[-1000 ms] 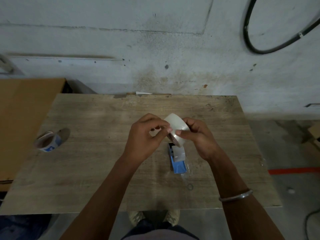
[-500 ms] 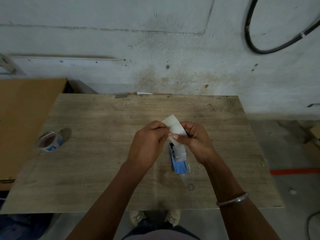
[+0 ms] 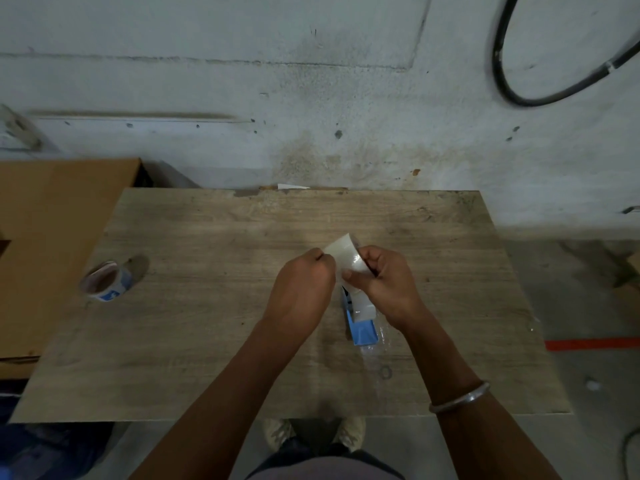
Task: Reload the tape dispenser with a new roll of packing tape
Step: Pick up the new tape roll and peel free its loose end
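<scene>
while picking for the tape end | both hands, left hand and right hand, clamped on the translucent white packing-tape roll | blue plastic tape dispenser waits on the worktop below

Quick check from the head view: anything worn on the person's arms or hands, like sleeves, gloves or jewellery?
Both forearms are bare, with no sleeves or gloves in view. The right wrist carries a plain silver metal bangle. The left hand and right hand show no rings.
</scene>
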Demonstrator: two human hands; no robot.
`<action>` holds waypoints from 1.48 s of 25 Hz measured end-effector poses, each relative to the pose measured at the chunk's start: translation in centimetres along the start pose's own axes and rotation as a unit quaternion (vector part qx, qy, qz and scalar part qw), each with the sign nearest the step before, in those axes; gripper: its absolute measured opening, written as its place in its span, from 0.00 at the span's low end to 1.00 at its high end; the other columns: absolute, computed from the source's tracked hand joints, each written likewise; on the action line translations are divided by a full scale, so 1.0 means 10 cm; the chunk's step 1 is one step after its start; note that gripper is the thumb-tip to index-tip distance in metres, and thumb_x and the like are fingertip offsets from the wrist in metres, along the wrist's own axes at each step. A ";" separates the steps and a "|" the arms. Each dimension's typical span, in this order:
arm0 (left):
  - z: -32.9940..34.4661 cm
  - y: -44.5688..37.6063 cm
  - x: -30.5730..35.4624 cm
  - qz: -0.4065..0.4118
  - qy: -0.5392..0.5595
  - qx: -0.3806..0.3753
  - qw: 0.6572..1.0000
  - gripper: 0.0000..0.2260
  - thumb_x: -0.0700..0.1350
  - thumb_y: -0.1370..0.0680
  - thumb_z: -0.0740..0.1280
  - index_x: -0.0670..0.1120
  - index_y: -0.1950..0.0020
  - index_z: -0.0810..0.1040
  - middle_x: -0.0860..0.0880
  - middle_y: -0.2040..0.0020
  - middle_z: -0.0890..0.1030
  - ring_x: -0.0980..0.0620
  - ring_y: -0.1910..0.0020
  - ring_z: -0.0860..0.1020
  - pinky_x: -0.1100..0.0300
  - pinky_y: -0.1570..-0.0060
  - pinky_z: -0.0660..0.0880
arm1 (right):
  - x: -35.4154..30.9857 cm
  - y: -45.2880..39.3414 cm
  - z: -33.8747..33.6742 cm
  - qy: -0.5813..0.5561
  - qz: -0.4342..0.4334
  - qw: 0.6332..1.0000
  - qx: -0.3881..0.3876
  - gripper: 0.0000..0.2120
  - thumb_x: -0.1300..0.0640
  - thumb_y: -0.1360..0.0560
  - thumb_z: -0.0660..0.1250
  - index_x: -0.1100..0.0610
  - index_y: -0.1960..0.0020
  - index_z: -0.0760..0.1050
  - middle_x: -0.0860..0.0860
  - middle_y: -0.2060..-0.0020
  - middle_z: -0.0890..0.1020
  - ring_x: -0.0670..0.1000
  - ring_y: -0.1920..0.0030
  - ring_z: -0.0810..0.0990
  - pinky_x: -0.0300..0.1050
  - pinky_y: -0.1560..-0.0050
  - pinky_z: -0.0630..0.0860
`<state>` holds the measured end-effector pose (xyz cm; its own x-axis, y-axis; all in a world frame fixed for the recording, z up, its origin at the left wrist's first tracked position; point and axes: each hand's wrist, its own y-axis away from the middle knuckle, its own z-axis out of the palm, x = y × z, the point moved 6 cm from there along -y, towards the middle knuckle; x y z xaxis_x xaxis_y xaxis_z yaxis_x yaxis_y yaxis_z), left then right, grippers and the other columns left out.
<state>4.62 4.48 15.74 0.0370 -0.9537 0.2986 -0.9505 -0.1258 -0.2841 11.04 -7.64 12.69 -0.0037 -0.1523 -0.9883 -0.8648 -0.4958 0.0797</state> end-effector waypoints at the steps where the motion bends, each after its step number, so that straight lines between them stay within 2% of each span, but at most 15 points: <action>1: -0.01 -0.01 0.01 0.008 -0.001 -0.007 1.000 0.08 0.33 0.34 0.76 0.42 0.66 0.79 0.46 0.68 0.77 0.49 0.76 0.74 0.62 0.76 0.66 | 0.00 -0.01 0.00 0.012 -0.003 1.000 -0.001 0.10 0.69 0.28 0.72 0.60 0.48 0.81 0.50 0.58 0.86 0.46 0.59 0.86 0.36 0.60 0.79; 5: -0.03 -0.06 0.03 0.041 -0.001 -0.021 0.999 0.08 0.34 0.36 0.76 0.40 0.68 0.78 0.44 0.70 0.77 0.48 0.77 0.74 0.61 0.77 0.69 | 0.01 -0.06 0.00 0.055 -0.008 0.998 0.008 0.13 0.67 0.29 0.74 0.62 0.45 0.81 0.53 0.54 0.86 0.47 0.55 0.86 0.40 0.56 0.81; 9: 0.00 -0.07 -0.03 0.043 0.018 -0.022 0.999 0.05 0.36 0.32 0.73 0.39 0.65 0.78 0.43 0.69 0.77 0.45 0.75 0.75 0.58 0.76 0.69 | 0.02 -0.08 0.01 0.080 -0.003 0.997 0.007 0.09 0.67 0.30 0.74 0.58 0.51 0.82 0.52 0.60 0.86 0.51 0.60 0.86 0.48 0.58 0.83; 12: 0.03 -0.10 -0.03 0.050 0.018 -0.033 0.998 0.07 0.37 0.33 0.73 0.38 0.64 0.75 0.42 0.67 0.76 0.43 0.73 0.75 0.59 0.73 0.64 | 0.03 -0.09 0.04 0.114 -0.020 0.993 -0.002 0.07 0.66 0.31 0.75 0.60 0.54 0.82 0.53 0.63 0.85 0.55 0.62 0.84 0.52 0.61 0.81; 15: 0.04 -0.06 -0.09 -0.018 0.105 0.002 0.994 0.06 0.38 0.30 0.71 0.41 0.63 0.74 0.45 0.65 0.76 0.48 0.70 0.74 0.62 0.70 0.63 | 0.07 -0.10 0.02 0.079 0.010 0.997 -0.005 0.08 0.68 0.31 0.73 0.63 0.52 0.81 0.56 0.61 0.85 0.53 0.63 0.83 0.49 0.63 0.79; 18: -0.04 -0.03 -0.38 -0.166 0.247 0.067 0.952 0.10 0.40 0.22 0.64 0.45 0.63 0.73 0.52 0.68 0.74 0.56 0.70 0.72 0.62 0.69 0.68 | 0.12 -0.09 -0.06 -0.106 0.067 0.992 -0.015 0.11 0.69 0.33 0.71 0.69 0.50 0.80 0.63 0.60 0.81 0.57 0.62 0.80 0.47 0.62 0.76; 20: -0.11 -0.07 -0.43 -0.145 0.249 0.074 0.955 0.12 0.40 0.19 0.63 0.46 0.63 0.70 0.53 0.68 0.73 0.58 0.69 0.71 0.62 0.66 0.67 | 0.12 -0.10 -0.10 -0.177 0.070 0.981 -0.041 0.16 0.66 0.38 0.70 0.69 0.51 0.80 0.65 0.57 0.79 0.59 0.59 0.78 0.47 0.61 0.74; 22: -0.09 -0.13 -0.39 -0.123 0.325 0.024 0.937 0.08 0.34 0.22 0.62 0.47 0.54 0.75 0.53 0.56 0.79 0.60 0.57 0.76 0.66 0.58 0.70 | 0.08 -0.14 -0.07 -0.191 0.070 0.976 -0.080 0.17 0.61 0.43 0.70 0.67 0.55 0.81 0.64 0.59 0.76 0.60 0.59 0.74 0.47 0.62 0.69; 24: -0.03 -0.12 -0.28 -0.156 0.448 -0.067 0.878 0.14 0.36 0.23 0.61 0.48 0.44 0.80 0.54 0.45 0.81 0.60 0.45 0.77 0.66 0.48 0.71 | 0.02 -0.17 -0.02 -0.180 0.066 0.975 -0.114 0.14 0.57 0.44 0.68 0.63 0.61 0.81 0.61 0.62 0.72 0.59 0.61 0.71 0.47 0.64 0.65; 26: 0.09 -0.08 -0.22 -0.189 0.495 -0.144 0.836 0.13 0.47 0.18 0.59 0.48 0.48 0.83 0.52 0.50 0.84 0.56 0.48 0.81 0.60 0.48 0.74 | -0.03 -0.21 0.00 -0.158 0.053 0.976 -0.142 0.13 0.56 0.43 0.67 0.63 0.61 0.80 0.61 0.63 0.72 0.59 0.61 0.69 0.47 0.64 0.64; 28: 0.20 -0.04 -0.23 -0.195 0.504 -0.172 0.824 0.18 0.54 0.18 0.60 0.44 0.53 0.83 0.48 0.56 0.85 0.50 0.55 0.82 0.54 0.51 0.75 | -0.08 -0.25 -0.03 -0.121 0.033 0.981 -0.148 0.14 0.59 0.39 0.67 0.65 0.56 0.79 0.61 0.61 0.76 0.59 0.59 0.73 0.47 0.61 0.68; 30: 0.28 0.02 -0.28 -0.213 0.508 -0.146 0.822 0.17 0.53 0.18 0.60 0.41 0.52 0.81 0.45 0.58 0.82 0.52 0.59 0.79 0.55 0.55 0.73 | -0.11 -0.29 -0.12 -0.016 -0.007 0.995 -0.098 0.12 0.61 0.33 0.69 0.63 0.50 0.79 0.55 0.54 0.81 0.53 0.53 0.79 0.49 0.52 0.76; 32: 0.33 0.08 -0.32 -0.255 0.493 -0.091 0.827 0.13 0.47 0.17 0.60 0.41 0.51 0.80 0.47 0.58 0.82 0.58 0.61 0.78 0.63 0.58 0.73 | -0.18 -0.31 -0.18 0.153 -0.076 0.985 -0.009 0.12 0.57 0.29 0.74 0.57 0.46 0.81 0.48 0.48 0.82 0.47 0.46 0.80 0.50 0.45 0.78; 34: 0.34 0.12 -0.31 -0.273 0.481 -0.041 0.832 0.09 0.44 0.17 0.61 0.43 0.51 0.80 0.48 0.59 0.81 0.61 0.62 0.77 0.66 0.61 0.73 | -0.25 -0.27 -0.10 0.233 -0.140 0.962 0.027 0.13 0.55 0.29 0.76 0.55 0.46 0.82 0.48 0.49 0.81 0.47 0.48 0.79 0.48 0.49 0.79; 37: 0.36 0.14 -0.30 -0.272 0.516 0.021 0.812 0.08 0.41 0.19 0.63 0.43 0.51 0.81 0.43 0.58 0.83 0.52 0.59 0.79 0.57 0.57 0.75 | -0.32 -0.21 0.05 0.310 -0.201 0.928 0.054 0.10 0.54 0.28 0.74 0.57 0.49 0.81 0.49 0.53 0.81 0.49 0.52 0.78 0.47 0.54 0.77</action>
<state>4.30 6.19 11.13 0.1495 -0.0186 0.9886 -0.8678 -0.4817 0.1222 12.59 -5.68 15.57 0.5906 -0.4531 -0.6678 -0.7791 -0.5359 -0.3253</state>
